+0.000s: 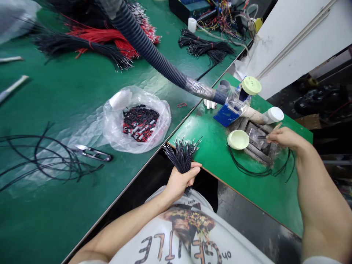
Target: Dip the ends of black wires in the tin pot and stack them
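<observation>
My left hand [180, 181] is closed around a thick bundle of black wires [183, 154], whose bare silvery tips fan out upward at the bench edge. At the right, my right hand [284, 137] pinches a few short black wires [261, 137], with their ends pointing left. Those ends hover over a grimy square metal pot [260, 146]; whether they touch it I cannot tell. A pale yellow cup [238, 139] stands just left of the pot. Loose black wires [247, 170] curve across the green board below my right hand.
A ribbed hose [159, 60] ends in a nozzle above the pot, near a white jar [275, 114]. On the green table lie a plastic bag [110, 121] of small black and red pieces, thread snips [95, 152], coiled black wire [41, 157] and red wire bundles [101, 35].
</observation>
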A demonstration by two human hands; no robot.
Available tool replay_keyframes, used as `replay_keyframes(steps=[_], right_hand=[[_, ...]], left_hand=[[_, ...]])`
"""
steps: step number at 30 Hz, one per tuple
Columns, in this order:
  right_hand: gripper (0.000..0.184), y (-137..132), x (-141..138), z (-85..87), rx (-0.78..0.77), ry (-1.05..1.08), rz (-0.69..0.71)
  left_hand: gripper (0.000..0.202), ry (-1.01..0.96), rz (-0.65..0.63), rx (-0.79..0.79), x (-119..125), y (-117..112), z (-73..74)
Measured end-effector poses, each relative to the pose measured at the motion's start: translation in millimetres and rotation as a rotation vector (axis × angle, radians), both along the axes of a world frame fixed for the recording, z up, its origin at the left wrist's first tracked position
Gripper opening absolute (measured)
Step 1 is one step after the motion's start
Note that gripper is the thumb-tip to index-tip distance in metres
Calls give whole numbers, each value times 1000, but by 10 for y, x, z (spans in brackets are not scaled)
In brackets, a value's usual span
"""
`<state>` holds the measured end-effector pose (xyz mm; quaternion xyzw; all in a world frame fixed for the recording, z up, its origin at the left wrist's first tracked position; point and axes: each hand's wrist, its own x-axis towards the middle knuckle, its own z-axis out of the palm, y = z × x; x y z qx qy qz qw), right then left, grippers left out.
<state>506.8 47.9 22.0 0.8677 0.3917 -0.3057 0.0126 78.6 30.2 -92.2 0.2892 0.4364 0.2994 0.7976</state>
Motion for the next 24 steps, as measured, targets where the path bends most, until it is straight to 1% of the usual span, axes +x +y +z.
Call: replay_keyframes(steps=[3,5,7,8,9,10,11,12,13,14,16,18,19,21,23,24], right_hand=[[31,-186,14,231,33,-24,42],[31,-379,-4,422,42,-110,93],[27,-601,-100,582,53,-320,153],[25,-710,-192,630,76,-449,169],[24,-809,-314,645,119,-565,179],[25,-892,-466,624,185,-644,176],[26,-956,-640,565,279,-676,186],[28,-996,-828,471,383,-671,222],[30,-1013,-1020,346,475,-651,267],[33,-1007,-1202,199,525,-636,297],[37,-949,-1503,-121,578,-594,351],[39,-869,-1685,-409,569,-571,397],[39,-835,-1735,-520,549,-567,422],[39,-800,-1787,-650,515,-582,471],[36,-811,-1846,-652,560,-607,480],[35,-828,-1901,-615,621,-605,460]], left_hand=[[42,1,-7,-1,3,-1,4],[42,-2,-14,-3,8,-7,11],[41,-11,-21,-6,14,-18,22],[42,-16,-25,-8,17,-25,28],[42,-19,-31,-8,18,-32,35],[43,-22,-36,-9,18,-39,41],[44,-25,-42,-9,17,-47,48],[44,-29,-49,-10,14,-54,55],[44,-34,-55,-11,10,-62,64],[44,-40,-60,-12,4,-70,73],[45,-52,-63,-14,-11,-87,98],[47,-59,-65,-16,-32,-103,129],[48,-61,-68,-15,-43,-109,146],[49,-64,-71,-12,-68,-117,180],[48,-73,-75,-6,-91,-118,209],[47,-77,-77,-2,-101,-117,220]])
